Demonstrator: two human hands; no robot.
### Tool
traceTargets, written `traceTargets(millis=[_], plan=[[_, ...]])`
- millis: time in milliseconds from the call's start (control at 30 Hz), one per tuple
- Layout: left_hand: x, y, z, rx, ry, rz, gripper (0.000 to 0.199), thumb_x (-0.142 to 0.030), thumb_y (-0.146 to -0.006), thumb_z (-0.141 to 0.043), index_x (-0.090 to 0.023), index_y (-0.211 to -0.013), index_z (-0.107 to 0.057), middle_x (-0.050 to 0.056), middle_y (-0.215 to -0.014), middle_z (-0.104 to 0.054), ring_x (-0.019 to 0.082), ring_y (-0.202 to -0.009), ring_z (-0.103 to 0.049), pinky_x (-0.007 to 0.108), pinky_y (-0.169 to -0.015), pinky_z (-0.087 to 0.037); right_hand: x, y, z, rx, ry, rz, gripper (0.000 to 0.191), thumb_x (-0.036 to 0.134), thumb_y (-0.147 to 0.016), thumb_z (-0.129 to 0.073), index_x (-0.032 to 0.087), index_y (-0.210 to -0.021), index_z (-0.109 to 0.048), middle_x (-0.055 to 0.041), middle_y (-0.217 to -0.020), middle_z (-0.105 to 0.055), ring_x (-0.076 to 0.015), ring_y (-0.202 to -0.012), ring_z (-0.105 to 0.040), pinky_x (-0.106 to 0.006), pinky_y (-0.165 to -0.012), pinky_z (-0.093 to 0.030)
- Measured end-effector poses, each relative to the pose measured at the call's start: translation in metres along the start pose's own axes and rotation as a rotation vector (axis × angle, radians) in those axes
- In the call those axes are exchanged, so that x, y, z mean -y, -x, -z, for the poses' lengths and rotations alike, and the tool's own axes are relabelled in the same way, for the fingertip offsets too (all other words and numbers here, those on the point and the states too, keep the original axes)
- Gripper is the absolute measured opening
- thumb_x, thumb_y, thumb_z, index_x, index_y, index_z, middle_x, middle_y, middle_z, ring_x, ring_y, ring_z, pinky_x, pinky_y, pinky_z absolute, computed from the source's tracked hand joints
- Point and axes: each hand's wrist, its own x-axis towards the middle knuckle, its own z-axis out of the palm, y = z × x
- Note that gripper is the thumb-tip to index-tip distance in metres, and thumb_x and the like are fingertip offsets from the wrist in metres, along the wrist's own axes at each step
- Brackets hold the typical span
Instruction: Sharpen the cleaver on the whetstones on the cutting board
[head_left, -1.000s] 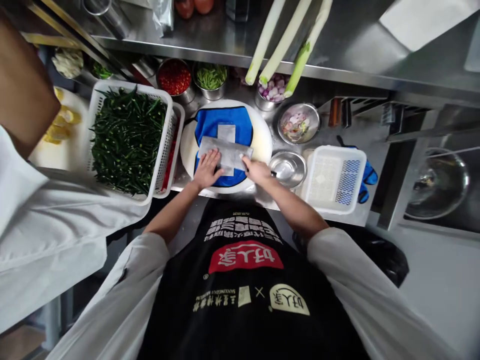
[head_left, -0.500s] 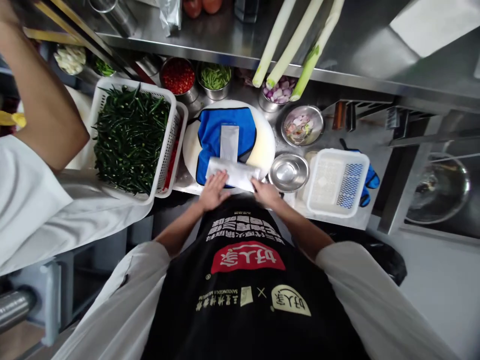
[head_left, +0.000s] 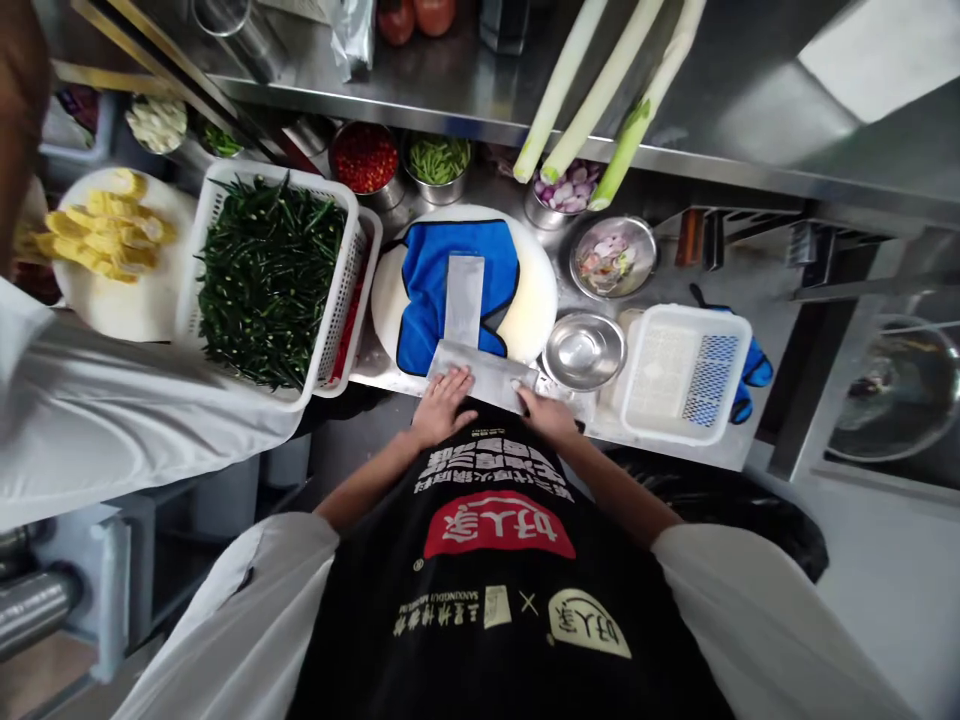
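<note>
A cleaver lies across the near end of a pale whetstone, its broad grey blade angled down to the right. My right hand is closed round the handle end, with the thumb on the blade. Fingers of my left hand lie stretched flat on the blade's left part. Under the stone is a folded blue cloth with dark edging, spread on a round white cutting board. The blade covers the near end of the stone.
At left, a white basket holds green chilies; beyond it, another person's white sleeve and cut corn. To the right stand a metal bowl and a white basket. Leeks overhang the shelf edge.
The cleaver and both my hands have come nearer my body along the stone, baring more of it. At left, the other person's arm has swung away, showing the corn.
</note>
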Motion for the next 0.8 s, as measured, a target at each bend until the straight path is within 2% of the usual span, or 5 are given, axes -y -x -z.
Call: traceTargets(millis=[200,400,467,633,800], plan=[[0.045,-0.075,0.039,-0.09,-0.025,0.075,0.081,-0.063,-0.107,-0.037,-0.015,-0.172,-0.029,0.012,-0.178,-0.019,0.03,-0.167,-0.013,0.052,-0.136,-0.009,0.003,-0.062,0.063,-0.294,0.033,0.015,0.073,0.034,-0.102,-0.057,0.022,-0.169,-0.03,-0.0172,-0.123,-0.074,-0.0329,-0.107,-0.073,-0.039,-0.09,-0.053],[0.0,0.001,0.002,0.059,-0.01,-0.013,0.078,-0.062,-0.107,-0.038,-0.015,-0.171,-0.033,0.011,-0.176,-0.024,0.027,-0.166,-0.018,0.048,-0.136,-0.015,0.003,0.005,-0.005,0.001,-0.032,-0.006,0.069,0.038,-0.103,-0.053,0.025,-0.168,-0.036,-0.0162,-0.125,-0.075,-0.0325,-0.105,-0.073,-0.039,-0.089,-0.054],[0.0,-0.003,0.002,0.057,-0.001,0.009,0.079,-0.062,-0.108,-0.037,-0.015,-0.171,-0.033,0.011,-0.176,-0.024,0.027,-0.166,-0.019,0.047,-0.136,-0.015,-0.002,0.0,-0.002,-0.019,-0.017,-0.005,0.069,0.039,-0.103,-0.053,0.024,-0.168,-0.036,-0.0165,-0.124,-0.075,-0.0331,-0.105,-0.073,-0.04,-0.089,-0.054],[0.041,-0.072,0.042,-0.044,0.003,0.08,0.078,-0.061,-0.108,-0.038,-0.016,-0.171,-0.032,0.01,-0.178,-0.018,0.028,-0.167,-0.013,0.05,-0.137,-0.008,0.001,-0.055,0.06,-0.259,0.036,0.0,0.074,0.036,-0.104,-0.054,0.022,-0.171,-0.026,-0.0177,-0.126,-0.073,-0.0321,-0.109,-0.072,-0.04,-0.094,-0.053],[0.005,-0.007,0.005,0.061,0.004,0.0,0.079,-0.061,-0.107,-0.04,-0.016,-0.171,-0.031,0.011,-0.176,-0.022,0.028,-0.166,-0.017,0.05,-0.136,-0.016,0.0,-0.002,-0.001,-0.032,-0.017,0.014,0.07,0.039,-0.105,-0.053,0.022,-0.169,-0.033,-0.0184,-0.124,-0.074,-0.0344,-0.107,-0.073,-0.041,-0.091,-0.055]])
